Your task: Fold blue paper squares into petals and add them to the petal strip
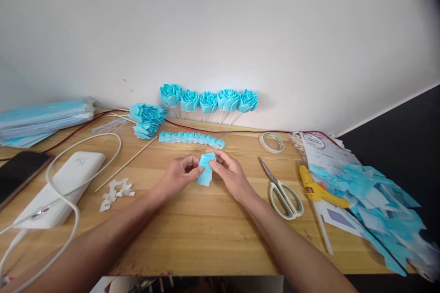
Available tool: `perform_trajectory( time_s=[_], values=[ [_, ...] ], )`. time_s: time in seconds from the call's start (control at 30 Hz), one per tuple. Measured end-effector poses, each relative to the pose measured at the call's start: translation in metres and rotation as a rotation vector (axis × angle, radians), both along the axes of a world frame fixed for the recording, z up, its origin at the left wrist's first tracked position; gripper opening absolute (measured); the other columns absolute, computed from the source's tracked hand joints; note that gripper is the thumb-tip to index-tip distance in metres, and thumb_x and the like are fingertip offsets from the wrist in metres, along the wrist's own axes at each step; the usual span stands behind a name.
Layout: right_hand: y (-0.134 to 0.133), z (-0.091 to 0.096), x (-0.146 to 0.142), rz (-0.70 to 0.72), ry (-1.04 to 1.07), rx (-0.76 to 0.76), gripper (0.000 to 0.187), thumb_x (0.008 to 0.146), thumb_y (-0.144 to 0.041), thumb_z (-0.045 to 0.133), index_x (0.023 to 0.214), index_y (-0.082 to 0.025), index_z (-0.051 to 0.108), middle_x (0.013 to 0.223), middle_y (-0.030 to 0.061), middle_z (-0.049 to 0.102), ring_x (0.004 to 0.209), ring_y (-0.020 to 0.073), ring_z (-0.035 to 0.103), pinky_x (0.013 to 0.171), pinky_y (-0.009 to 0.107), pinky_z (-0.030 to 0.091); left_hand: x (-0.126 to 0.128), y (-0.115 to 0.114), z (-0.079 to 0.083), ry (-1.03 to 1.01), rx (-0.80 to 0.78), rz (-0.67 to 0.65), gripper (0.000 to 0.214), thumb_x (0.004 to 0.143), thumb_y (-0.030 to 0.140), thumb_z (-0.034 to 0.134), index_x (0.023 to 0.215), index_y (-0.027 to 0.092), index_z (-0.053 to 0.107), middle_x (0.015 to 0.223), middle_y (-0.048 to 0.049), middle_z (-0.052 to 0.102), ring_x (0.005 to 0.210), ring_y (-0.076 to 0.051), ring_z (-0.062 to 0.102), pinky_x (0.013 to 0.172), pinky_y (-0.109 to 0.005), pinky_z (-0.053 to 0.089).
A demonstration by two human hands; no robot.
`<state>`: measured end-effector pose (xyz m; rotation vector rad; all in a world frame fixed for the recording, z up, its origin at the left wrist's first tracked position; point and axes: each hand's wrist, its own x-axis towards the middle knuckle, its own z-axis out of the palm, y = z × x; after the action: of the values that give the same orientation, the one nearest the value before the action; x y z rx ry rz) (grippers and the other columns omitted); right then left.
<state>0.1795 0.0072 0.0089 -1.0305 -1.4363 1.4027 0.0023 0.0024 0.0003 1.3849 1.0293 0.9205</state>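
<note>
Between the fingers of the left hand (180, 174) and the right hand (230, 176) sits a small layered stack of blue paper (205, 170), pinched from both sides over the bench (192, 242). The step in hand looks like working those layers with the fingers (whether they are being parted or evened up, I cannot tell). Just beyond the fingers lies a row of folded blue pieces (190, 138); farther off, five blue flowers (208, 102) stand by the wall (213, 32). Right of the fingers, well apart, are scissors (275, 181) and a yellow glue gun (311, 187), both untouched. As I judge it, the next move calls for a light, even pinch that shifts one layer without creasing the others.
</note>
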Motion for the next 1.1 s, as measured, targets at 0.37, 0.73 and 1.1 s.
perform_trajectory(
  time_s=[0.37,0.73,1.1],
  values=[
    [0.0035,-0.002,0.0075,-0.05,-0.14,0.055,0.02,0.078,-0.039,0.067,0.079,-0.019,0.068,0.064,-0.0017,0.058,0.059,0.0121,0.049,0.058,0.024,0.039,0.0026,-0.0032,0.0013,0.102,0.041,-0.046,0.016,0.074,0.03,0.062,0.073,0.015,0.058,0.066,0.0012,0.058,0.062,-0.012,0.052,0.059,-0.023,0.041],
    [0.0032,0.0053,0.0062,0.057,0.097,-0.078,0.033,0.087,-0.047,0.056,0.104,-0.022,0.067,0.091,0.0024,0.067,0.076,0.0167,0.061,0.07,0.029,0.05,-0.0025,-0.0004,-0.0004,-0.229,-0.181,-0.075,0.027,0.079,0.041,0.065,0.085,0.015,0.066,0.081,-0.0036,0.067,0.073,-0.014,0.059,0.075,-0.027,0.046],
    [0.0024,0.0026,0.0069,0.095,0.126,-0.055,0.039,0.09,-0.048,0.05,0.114,-0.021,0.062,0.1,0.0066,0.067,0.084,0.0189,0.062,0.069,0.03,0.051,0.0021,-0.0016,-0.0033,-0.39,-0.262,-0.046,0.026,0.08,0.039,0.067,0.084,0.015,0.062,0.078,-0.0028,0.064,0.074,-0.014,0.058,0.076,-0.028,0.045]
  ],
)
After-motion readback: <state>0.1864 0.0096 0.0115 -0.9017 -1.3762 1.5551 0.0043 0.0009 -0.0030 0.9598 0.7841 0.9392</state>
